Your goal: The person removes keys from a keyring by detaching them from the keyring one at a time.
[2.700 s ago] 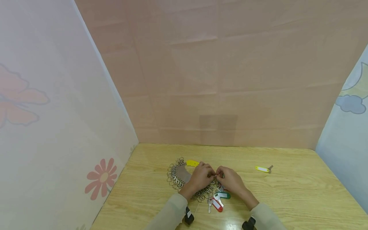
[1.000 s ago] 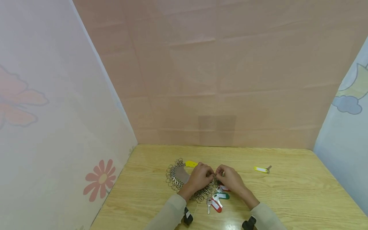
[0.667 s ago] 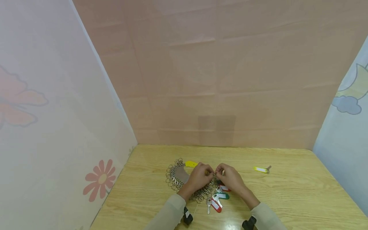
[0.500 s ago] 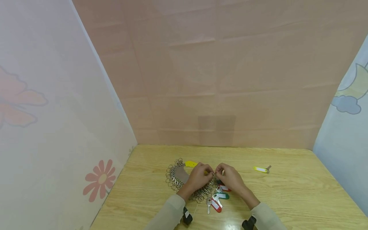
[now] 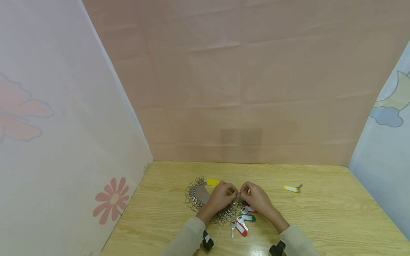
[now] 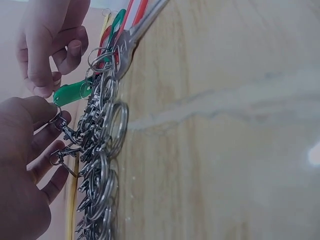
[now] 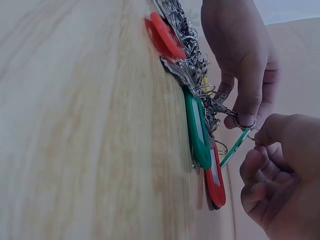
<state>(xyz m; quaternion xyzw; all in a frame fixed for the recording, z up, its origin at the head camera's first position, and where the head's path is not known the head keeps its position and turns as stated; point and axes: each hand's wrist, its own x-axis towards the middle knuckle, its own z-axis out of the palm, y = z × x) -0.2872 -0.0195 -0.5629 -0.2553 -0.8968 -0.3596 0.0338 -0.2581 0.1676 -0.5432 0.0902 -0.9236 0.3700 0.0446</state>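
Over the right end of a curved row of metal swivel clasps and split rings (image 5: 193,197), both hands meet at their fingertips. My left hand (image 5: 223,193) pinches a key ring (image 7: 245,121) that hangs from a clasp. My right hand (image 5: 254,199) pinches the thin ring of a green key tag (image 6: 72,93), which dangles between the hands in both wrist views. Just below lie a red key tag (image 5: 251,209), another green key tag (image 5: 248,217) and a second red key tag (image 5: 241,229), with silver keys (image 5: 232,230) beside them.
The clasps fan around a flat grey piece (image 5: 202,193) with a yellow part (image 5: 213,182) at its top. A yellow key tag (image 5: 290,188) with a key lies apart on the right of the wooden table (image 5: 336,213). A tan backdrop (image 5: 205,89) rises behind.
The hands stay nearly in place, their fingertips drawn slightly apart and working at the rings. The red tag under the right hand shows more than 2.7 s ago.
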